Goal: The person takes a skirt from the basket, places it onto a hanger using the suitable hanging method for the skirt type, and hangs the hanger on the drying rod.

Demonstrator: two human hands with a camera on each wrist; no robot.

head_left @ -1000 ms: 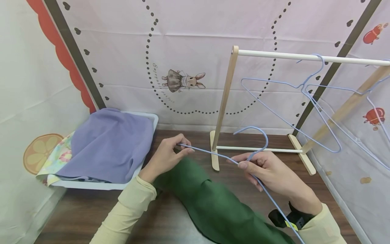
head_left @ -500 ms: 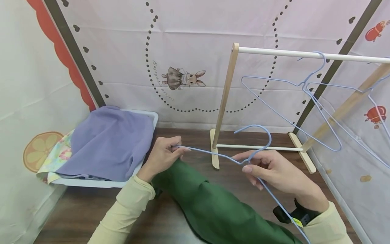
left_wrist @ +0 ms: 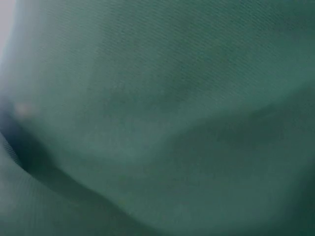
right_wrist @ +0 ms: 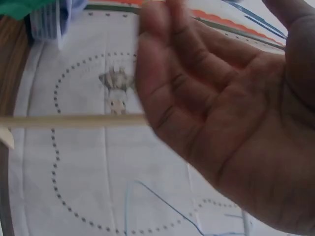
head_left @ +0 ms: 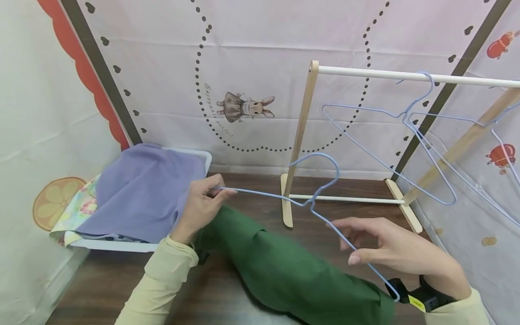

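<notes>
My left hand point(head_left: 200, 205) pinches the left arm of a blue wire clothes hanger point(head_left: 292, 201) between thumb and fingers. The hanger's hook points up and left. Below it spreads a dark green cloth point(head_left: 280, 266), running from under my left hand to the lower right; the hanger's bottom bar is out of sight there. Green fabric point(left_wrist: 157, 108) fills the left wrist view. My right hand point(head_left: 390, 243) is loosely spread around the hanger's right arm, thumb apart from the fingers; whether it touches the wire is unclear. In the right wrist view, the palm point(right_wrist: 231, 123) holds nothing.
A white basket point(head_left: 122, 245) at left holds a purple cloth point(head_left: 150, 194) and a flowered cloth point(head_left: 83, 205). To the right stands a wooden rack with a white rail point(head_left: 373, 73), where blue hangers point(head_left: 365, 108) hang. A printed curtain point(head_left: 252, 27) closes the back.
My right hand has let go of the hanger's neck and moved right and down along its arm. My left hand, hanger and green cloth have shifted left.
</notes>
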